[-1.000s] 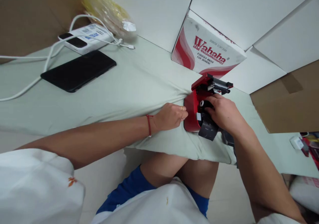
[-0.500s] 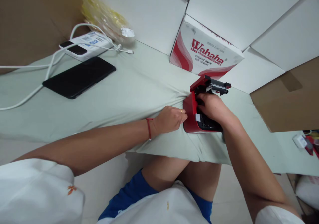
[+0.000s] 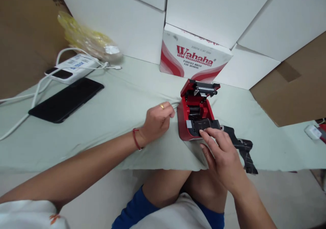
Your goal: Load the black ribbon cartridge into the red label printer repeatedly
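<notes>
Out of the bay of the open red printer (image 3: 193, 110) comes a black cartridge (image 3: 205, 127), drawn forward to the front edge by my right hand (image 3: 221, 157), fingers pressed together on it, its dark tail (image 3: 243, 147) reaching right. Printer rests on pale green cloth (image 3: 102, 134), roller now exposed, while my left hand (image 3: 158, 122) pinches a fold of that cloth just beside it.

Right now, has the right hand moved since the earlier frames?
Yes. The right hand has drawn back toward the person, farther from the Wahaha carton, out of the open red printer.
</notes>
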`<state>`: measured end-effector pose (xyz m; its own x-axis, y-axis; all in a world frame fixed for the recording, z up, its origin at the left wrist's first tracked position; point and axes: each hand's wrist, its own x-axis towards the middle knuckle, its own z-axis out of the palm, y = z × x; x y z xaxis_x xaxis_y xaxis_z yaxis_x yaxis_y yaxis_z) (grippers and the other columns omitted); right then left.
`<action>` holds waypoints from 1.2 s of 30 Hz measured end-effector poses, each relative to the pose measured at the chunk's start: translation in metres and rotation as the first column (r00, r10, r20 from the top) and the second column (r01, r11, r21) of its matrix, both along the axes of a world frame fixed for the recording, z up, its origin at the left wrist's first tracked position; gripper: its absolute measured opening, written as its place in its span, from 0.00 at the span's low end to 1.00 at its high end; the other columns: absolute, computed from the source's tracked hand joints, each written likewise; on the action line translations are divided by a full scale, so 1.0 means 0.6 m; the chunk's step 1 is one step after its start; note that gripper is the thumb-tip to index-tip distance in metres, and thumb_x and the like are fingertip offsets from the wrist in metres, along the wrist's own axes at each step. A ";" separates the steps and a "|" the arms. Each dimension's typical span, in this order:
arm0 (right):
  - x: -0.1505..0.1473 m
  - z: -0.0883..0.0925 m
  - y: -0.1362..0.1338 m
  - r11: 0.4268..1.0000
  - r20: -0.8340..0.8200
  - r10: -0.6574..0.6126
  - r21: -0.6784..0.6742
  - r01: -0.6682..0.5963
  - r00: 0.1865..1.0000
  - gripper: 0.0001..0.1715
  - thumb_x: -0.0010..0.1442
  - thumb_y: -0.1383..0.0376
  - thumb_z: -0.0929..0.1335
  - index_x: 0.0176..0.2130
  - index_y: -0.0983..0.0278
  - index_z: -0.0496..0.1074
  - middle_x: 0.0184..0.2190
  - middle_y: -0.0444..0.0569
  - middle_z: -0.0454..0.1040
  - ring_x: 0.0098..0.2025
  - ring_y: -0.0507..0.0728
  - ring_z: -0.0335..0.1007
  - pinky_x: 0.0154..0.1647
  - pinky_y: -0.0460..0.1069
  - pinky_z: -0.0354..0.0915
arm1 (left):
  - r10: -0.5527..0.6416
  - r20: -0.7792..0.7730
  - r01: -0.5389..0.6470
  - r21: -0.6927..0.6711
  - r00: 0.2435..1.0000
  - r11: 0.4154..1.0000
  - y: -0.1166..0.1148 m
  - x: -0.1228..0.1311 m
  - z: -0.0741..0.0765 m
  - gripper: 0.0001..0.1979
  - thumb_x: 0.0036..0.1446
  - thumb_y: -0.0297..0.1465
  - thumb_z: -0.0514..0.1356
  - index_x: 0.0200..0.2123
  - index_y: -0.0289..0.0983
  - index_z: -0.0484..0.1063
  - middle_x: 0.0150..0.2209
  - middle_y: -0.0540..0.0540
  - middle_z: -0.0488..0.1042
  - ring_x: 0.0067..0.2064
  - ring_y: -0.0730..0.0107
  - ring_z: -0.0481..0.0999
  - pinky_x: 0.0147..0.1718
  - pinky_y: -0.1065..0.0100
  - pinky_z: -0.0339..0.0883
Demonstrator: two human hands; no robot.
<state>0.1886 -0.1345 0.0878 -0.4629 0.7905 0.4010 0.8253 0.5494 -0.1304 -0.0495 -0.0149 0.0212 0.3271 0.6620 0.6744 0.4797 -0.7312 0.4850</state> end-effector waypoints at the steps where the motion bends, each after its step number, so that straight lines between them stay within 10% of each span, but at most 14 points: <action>1: -0.001 -0.001 0.001 1.000 0.015 0.006 0.003 -0.006 1.000 0.26 0.67 0.74 0.67 0.63 0.67 0.68 0.54 0.60 0.73 0.54 0.64 0.69 0.54 0.61 0.71 | 0.071 0.029 -0.072 0.043 0.997 0.996 0.004 0.000 0.014 0.12 0.60 0.20 0.48 0.30 0.38 0.65 0.31 0.46 0.71 0.34 0.66 0.70 0.36 0.64 0.66; 5: -0.001 0.006 0.005 1.000 0.040 0.004 0.014 -0.004 0.999 0.24 0.67 0.74 0.67 0.62 0.68 0.69 0.53 0.61 0.74 0.54 0.65 0.69 0.55 0.62 0.71 | 0.228 0.077 -0.237 0.135 0.971 0.962 0.029 0.007 0.081 0.08 0.68 0.28 0.51 0.44 0.38 0.70 0.44 0.44 0.75 0.48 0.59 0.73 0.52 0.56 0.66; 11: 0.003 0.000 0.000 1.000 0.002 0.003 -0.017 -0.003 1.000 0.25 0.69 0.73 0.66 0.63 0.69 0.68 0.55 0.61 0.72 0.56 0.64 0.68 0.55 0.62 0.72 | -0.018 0.055 0.021 -0.062 0.998 0.998 0.076 0.038 0.130 0.22 0.75 0.41 0.44 0.49 0.36 0.73 0.48 0.41 0.76 0.54 0.59 0.74 0.57 0.55 0.68; 20: -0.010 -0.005 0.002 0.999 -0.036 -0.025 0.019 0.025 0.999 0.21 0.69 0.72 0.67 0.60 0.70 0.70 0.59 0.62 0.73 0.62 0.66 0.65 0.62 0.64 0.70 | -0.056 0.161 0.084 -0.172 0.985 0.982 0.048 0.042 0.112 0.19 0.75 0.40 0.47 0.57 0.37 0.70 0.52 0.42 0.79 0.53 0.65 0.78 0.55 0.61 0.71; 29: -0.001 -0.010 0.006 1.000 -0.088 0.013 -0.003 -0.013 0.996 0.21 0.69 0.74 0.66 0.60 0.70 0.70 0.57 0.59 0.76 0.60 0.63 0.69 0.61 0.61 0.71 | -0.087 -0.059 0.099 0.264 0.994 0.959 -0.002 0.038 0.020 0.13 0.68 0.27 0.53 0.53 0.37 0.70 0.49 0.41 0.82 0.51 0.63 0.82 0.58 0.58 0.71; 36: -0.003 -0.005 0.011 1.000 -0.090 0.009 -0.007 -0.010 0.996 0.20 0.69 0.73 0.66 0.59 0.68 0.70 0.55 0.58 0.76 0.58 0.63 0.69 0.57 0.61 0.73 | -0.169 0.031 0.163 0.140 0.985 0.977 0.004 0.037 0.038 0.16 0.67 0.24 0.50 0.56 0.36 0.65 0.44 0.41 0.81 0.46 0.65 0.80 0.46 0.62 0.76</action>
<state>0.1869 -0.1278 0.0848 -0.4327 0.7895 0.4353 0.8047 0.5559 -0.2083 -0.0271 -0.0122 0.0439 0.3939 0.5015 0.7703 0.3271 -0.8597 0.3924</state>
